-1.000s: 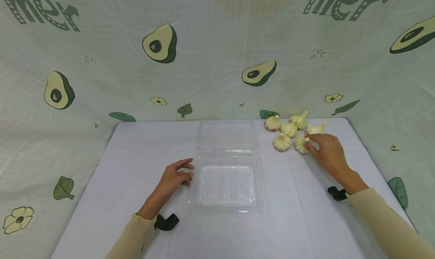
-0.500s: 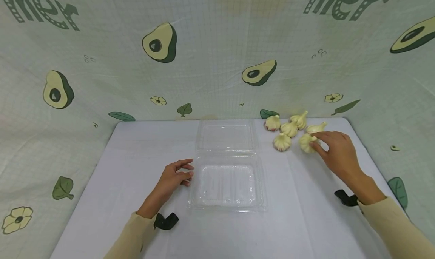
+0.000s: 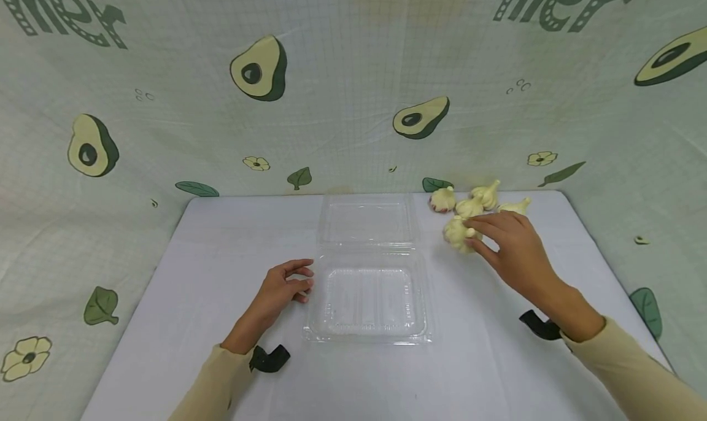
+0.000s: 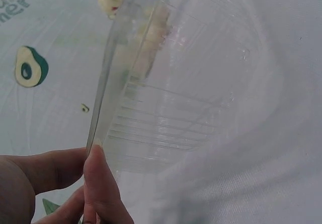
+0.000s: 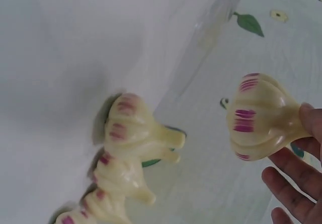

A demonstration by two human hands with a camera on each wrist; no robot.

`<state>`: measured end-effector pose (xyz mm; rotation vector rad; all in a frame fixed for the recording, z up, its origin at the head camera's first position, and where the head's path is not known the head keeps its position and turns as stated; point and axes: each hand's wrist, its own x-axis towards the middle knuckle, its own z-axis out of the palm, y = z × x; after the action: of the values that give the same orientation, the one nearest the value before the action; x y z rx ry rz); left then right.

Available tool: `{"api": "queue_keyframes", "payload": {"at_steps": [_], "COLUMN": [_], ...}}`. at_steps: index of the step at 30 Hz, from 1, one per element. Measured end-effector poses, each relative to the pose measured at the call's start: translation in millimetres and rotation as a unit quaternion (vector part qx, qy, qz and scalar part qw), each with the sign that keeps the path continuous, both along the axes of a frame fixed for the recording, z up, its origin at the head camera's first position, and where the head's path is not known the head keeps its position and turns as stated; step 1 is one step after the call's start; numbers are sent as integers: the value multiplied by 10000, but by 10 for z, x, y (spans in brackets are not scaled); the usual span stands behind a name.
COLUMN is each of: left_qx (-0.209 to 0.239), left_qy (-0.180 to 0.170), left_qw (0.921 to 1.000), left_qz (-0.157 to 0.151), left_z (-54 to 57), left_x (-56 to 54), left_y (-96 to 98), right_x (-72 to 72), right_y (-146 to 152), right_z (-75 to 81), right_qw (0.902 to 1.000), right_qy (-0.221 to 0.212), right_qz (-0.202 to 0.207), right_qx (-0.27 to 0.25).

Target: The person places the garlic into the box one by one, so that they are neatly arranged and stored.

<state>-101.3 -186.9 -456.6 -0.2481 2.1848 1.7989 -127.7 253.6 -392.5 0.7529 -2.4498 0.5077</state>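
Note:
In the head view my right hand (image 3: 516, 249) pinches a garlic bulb (image 5: 259, 118) by its stem, over the front of the garlic group. The right wrist view shows this bulb, cream with purple streaks, apart from the wall behind it; the lower fingers stay loosely spread. A hinged clear plastic container (image 3: 367, 338) lies open at the table's middle, lid folded back toward the wall. At its left edge rests my left hand (image 3: 282, 295). The left wrist view shows the rim between thumb (image 4: 100, 183) and finger tip.
Several other garlic bulbs, including one at the back left (image 3: 442, 200) and one at the right (image 3: 516, 206), sit near the back right of the white table (image 3: 221, 237). A cloth wall (image 3: 342, 102) with avocado prints stands right behind the table. Black wrist mounts (image 3: 269, 359) hang below both wrists.
My right hand first drew the garlic bulb slightly right, then carried it left, where it overlaps another bulb. The left hand and container have stayed put.

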Motion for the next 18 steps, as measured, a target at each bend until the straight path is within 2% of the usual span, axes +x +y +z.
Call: {"api": "queue_keyframes", "payload": {"at_steps": [8, 18], "left_qx": [138, 141], "left_qy": [-41, -37], "left_qw": [9999, 9999], "left_qz": [66, 88], "left_z": [-10, 0], "left_x": [-11, -8], "left_y": [7, 9], "right_x": [-13, -47], "right_y": [-412, -909], "right_z": [-4, -40], "right_qw": [9972, 9860], "right_qy": [-70, -25], "right_qz": [740, 1644], "right_qx": [120, 289]}}
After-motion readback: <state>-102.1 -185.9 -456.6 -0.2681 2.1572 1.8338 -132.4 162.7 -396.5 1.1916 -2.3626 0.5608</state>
